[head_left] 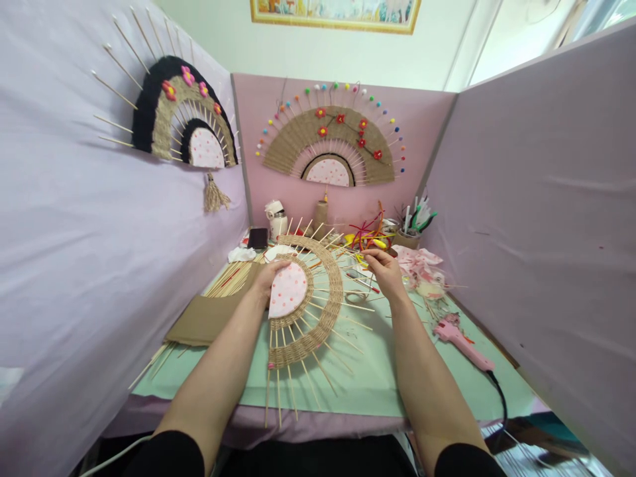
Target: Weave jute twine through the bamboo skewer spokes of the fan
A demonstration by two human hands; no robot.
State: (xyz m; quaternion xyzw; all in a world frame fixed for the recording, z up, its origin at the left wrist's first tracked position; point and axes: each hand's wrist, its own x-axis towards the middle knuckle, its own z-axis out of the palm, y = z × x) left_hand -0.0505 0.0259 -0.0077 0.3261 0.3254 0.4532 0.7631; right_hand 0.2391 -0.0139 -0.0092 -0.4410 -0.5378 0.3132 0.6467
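Observation:
A half-round woven fan (318,301) with a pink dotted centre and wooden stick spokes is held upright over the green mat (377,377). My left hand (271,278) grips its pink centre from the left edge, fingers wrapped round it. My right hand (383,268) is to the right of the fan, fingers pinched on a thin strand or stick near the outer woven band; I cannot make out which.
A pink glue gun (462,344) with a black cord lies at the right. Loose sticks and brown card (213,315) lie at the left. Jars, a tool cup (410,232) and coloured wires crowd the back. Finished fans hang on the partition walls.

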